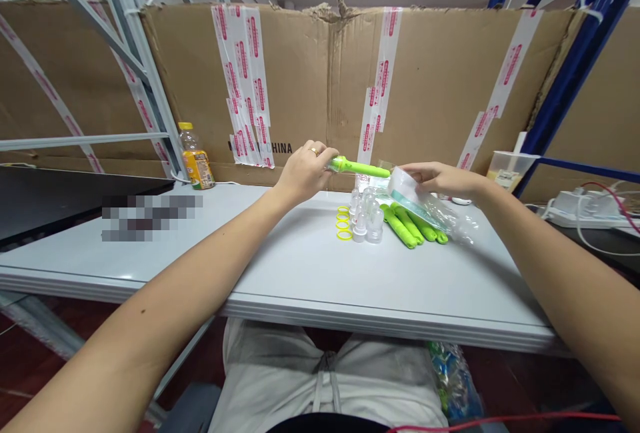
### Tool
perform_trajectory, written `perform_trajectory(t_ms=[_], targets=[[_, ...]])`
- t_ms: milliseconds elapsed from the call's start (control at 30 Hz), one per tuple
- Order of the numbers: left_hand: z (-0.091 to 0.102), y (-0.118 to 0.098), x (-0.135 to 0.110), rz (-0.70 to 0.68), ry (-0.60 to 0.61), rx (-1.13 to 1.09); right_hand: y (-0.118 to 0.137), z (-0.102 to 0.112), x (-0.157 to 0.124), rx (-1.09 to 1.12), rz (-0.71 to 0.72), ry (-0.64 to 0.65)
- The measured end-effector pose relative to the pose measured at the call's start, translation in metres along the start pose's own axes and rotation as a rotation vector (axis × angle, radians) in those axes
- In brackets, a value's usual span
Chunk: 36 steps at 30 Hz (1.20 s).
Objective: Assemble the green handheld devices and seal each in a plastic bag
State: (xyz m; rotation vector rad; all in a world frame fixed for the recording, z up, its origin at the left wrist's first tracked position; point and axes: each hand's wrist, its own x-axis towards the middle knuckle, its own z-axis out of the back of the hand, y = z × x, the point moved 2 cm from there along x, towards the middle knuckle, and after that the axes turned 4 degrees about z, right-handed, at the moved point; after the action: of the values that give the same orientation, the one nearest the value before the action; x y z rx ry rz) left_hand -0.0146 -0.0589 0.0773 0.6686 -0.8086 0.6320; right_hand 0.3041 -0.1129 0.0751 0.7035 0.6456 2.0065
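My left hand, a ring on one finger, is closed round the clear end of a bright green plastic stick. The stick points right, above the table, toward my right hand. That hand is closed on a clear plastic bag with a white and pale green part at its mouth. Beneath the bag lie several green sticks side by side. To their left stand several small clear plastic cups, in rows. A column of yellow rings lies left of the cups.
A cardboard wall with tape rises behind the table. A bottle with a yellow cap stands at the back left. At the back right are a plastic cup and a power strip with cables.
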Motion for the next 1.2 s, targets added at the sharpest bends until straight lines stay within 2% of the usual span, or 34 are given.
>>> perform_trajectory(t_ms=[300,533,600,700,800,867,933,1000,1100,1200], targets=[[0.002,-0.007,0.0,-0.023,0.017,-0.02,0.017,-0.003,0.0,-0.138,-0.053,-0.016],[0.007,-0.008,0.001,0.039,0.022,-0.068,0.015,0.002,-0.003,-0.164,-0.066,-0.047],[0.007,-0.007,0.0,0.083,0.016,-0.123,0.011,0.004,-0.001,-0.181,-0.087,-0.096],[0.005,-0.008,0.0,0.268,0.006,-0.36,0.007,0.007,0.003,-0.302,-0.109,-0.254],[0.004,-0.016,0.003,0.45,0.078,-0.863,0.013,0.005,0.006,-0.429,-0.044,-0.371],[0.007,-0.029,0.005,0.446,0.178,-1.213,0.023,0.0,0.006,-0.447,0.016,-0.385],[0.014,-0.044,0.008,0.376,0.261,-1.417,0.034,-0.007,0.006,-0.393,0.07,-0.365],[0.021,-0.056,0.01,0.316,0.297,-1.507,0.045,-0.013,0.004,-0.284,0.117,-0.324],[0.027,-0.066,0.01,0.276,0.319,-1.568,0.057,-0.023,0.001,-0.079,0.152,-0.225],[0.028,-0.068,0.009,0.257,0.351,-1.565,0.062,-0.031,-0.001,0.154,0.128,-0.075]])
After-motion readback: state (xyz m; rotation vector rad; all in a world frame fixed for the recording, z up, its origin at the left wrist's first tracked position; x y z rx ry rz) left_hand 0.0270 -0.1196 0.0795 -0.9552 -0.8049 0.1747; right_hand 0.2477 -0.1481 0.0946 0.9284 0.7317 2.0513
